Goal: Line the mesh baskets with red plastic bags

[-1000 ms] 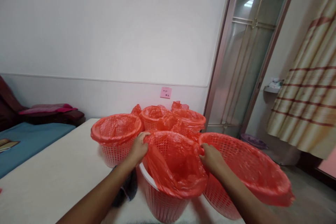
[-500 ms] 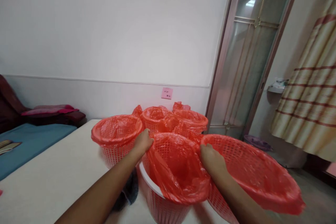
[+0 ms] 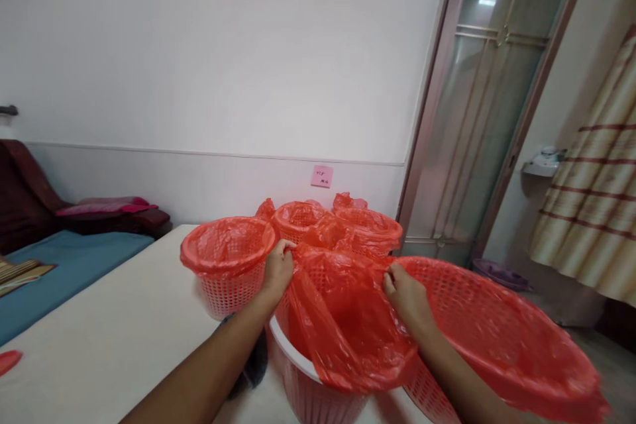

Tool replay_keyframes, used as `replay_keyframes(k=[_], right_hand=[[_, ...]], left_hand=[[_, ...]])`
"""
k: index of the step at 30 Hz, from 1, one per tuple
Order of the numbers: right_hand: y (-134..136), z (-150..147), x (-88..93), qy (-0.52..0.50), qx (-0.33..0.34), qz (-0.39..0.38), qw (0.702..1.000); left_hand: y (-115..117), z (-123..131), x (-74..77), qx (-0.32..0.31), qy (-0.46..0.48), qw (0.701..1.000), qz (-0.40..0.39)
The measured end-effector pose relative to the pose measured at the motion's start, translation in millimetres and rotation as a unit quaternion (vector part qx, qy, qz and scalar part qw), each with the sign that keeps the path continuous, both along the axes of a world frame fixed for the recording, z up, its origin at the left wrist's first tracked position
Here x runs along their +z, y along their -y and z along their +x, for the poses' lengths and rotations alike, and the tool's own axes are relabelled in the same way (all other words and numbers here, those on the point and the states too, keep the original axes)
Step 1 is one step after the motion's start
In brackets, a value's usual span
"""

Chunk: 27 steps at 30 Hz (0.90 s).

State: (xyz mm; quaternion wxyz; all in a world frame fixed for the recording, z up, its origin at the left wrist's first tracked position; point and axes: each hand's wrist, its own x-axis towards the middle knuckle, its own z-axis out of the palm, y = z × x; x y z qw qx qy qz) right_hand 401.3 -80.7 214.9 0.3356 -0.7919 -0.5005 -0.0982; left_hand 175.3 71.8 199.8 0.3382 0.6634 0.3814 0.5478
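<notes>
White table [image 3: 99,344] carries tightly grouped plastic baskets [image 3: 228,271]; left hand [image 3: 278,273] and right hand [image 3: 407,297] both clamp the red bag [image 3: 342,324] of the nearest basket [image 3: 318,397].

The thin red plastic liner bag [image 3: 348,324] looks glossy and crinkled, while the latticed plastic wastebasket [image 3: 228,298] under it is matt (the white rim [image 3: 291,351] of the front basket looks smoother). The door panel [image 3: 477,106] is frosted glass, the striped curtain [image 3: 596,192] is woven cloth, and the pink sticky note [image 3: 322,176] is matt paper.
</notes>
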Motion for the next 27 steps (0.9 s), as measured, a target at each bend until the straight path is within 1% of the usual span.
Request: replay_keyframes(k=[2, 5, 7, 9, 12, 14, 15, 16, 17, 19, 21, 23, 25, 27], right_hand=[[-3, 3, 2.3, -0.05, 0.001, 0.069, 0.996], [-4, 6, 7.5, -0.116, -0.001, 0.17, 0.979], [-2, 8, 11.6, -0.144, -0.003, 0.231, 0.962], [0, 9, 16.9, -0.156, 0.004, 0.285, 0.946], [5, -3, 28.3, -0.151, 0.041, 0.349, 0.924], [11, -23, 36.7, -0.137, 0.101, 0.371, 0.913], [14, -37, 40.2, -0.126, 0.147, 0.376, 0.906], [18, -52, 42.7, -0.11, 0.199, 0.363, 0.904], [22, -67, 43.8, -0.095, 0.252, 0.318, 0.909], [28, -95, 41.6, -0.059, 0.32, 0.219, 0.92], [31, -113, 35.5, -0.037, 0.345, 0.161, 0.924], [31, -119, 30.2, -0.06, 0.353, 0.127, 0.925], [29, -114, 30.2, -0.114, 0.344, 0.121, 0.924], [26, -104, 36.7, -0.183, 0.31, 0.15, 0.921]], left_hand=[[-1, 2, 0.9, 0.003, 0.061, 0.998, 0.003], [-3, 2, 6.2, 0.007, 0.149, 0.989, 0.015], [-3, -1, 14.6, 0.013, 0.195, 0.98, 0.019], [2, -5, 26.5, 0.013, 0.229, 0.973, 0.018], [20, -12, 46.2, -0.013, 0.252, 0.967, 0.02], [42, -13, 56.7, -0.047, 0.245, 0.968, 0.02], [55, -13, 60.5, -0.067, 0.236, 0.969, 0.018], [69, -12, 63.1, -0.087, 0.224, 0.971, 0.013], [83, -11, 64.5, -0.106, 0.211, 0.972, 0.006], [111, -10, 63.6, -0.141, 0.185, 0.973, -0.005], [132, -13, 58.9, -0.173, 0.138, 0.975, -0.007], [144, -23, 51.7, -0.212, 0.07, 0.975, 0.012], [147, -40, 43.3, -0.23, 0.011, 0.972, 0.053], [144, -59, 34.0, -0.204, -0.045, 0.972, 0.11]])
